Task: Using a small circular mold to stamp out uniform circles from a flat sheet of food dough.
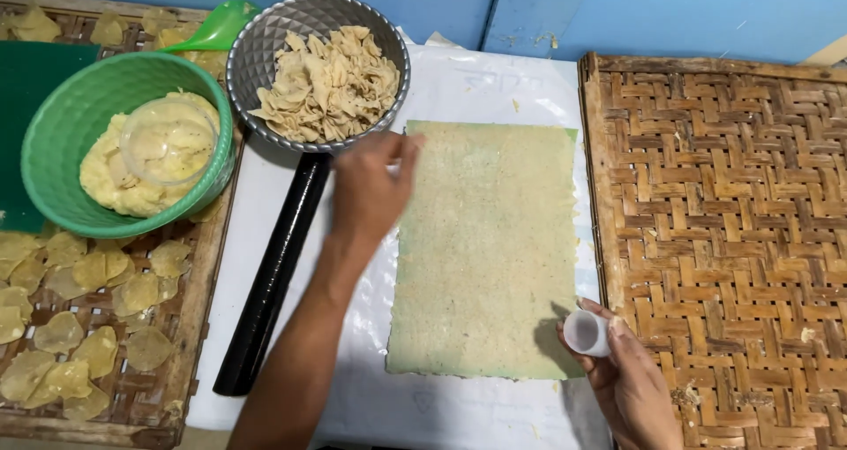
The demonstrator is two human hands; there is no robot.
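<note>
A thin rectangular sheet of pale greenish dough (490,247) lies flat on white plastic sheeting (265,212). My left hand (371,190) rests with its fingertips on the sheet's upper left corner, fingers slightly spread, holding nothing. My right hand (622,375) sits at the sheet's lower right corner and grips a small round white cup-shaped cutter (587,333), its open end turned toward the dough.
A black rolling pin (273,273) lies left of the sheet. A metal bowl (265,35) of dough scraps and a green basket (53,123) of dough stand at the back left. Woven trays sit on the right (732,238) and, on the left (190,326), with round discs.
</note>
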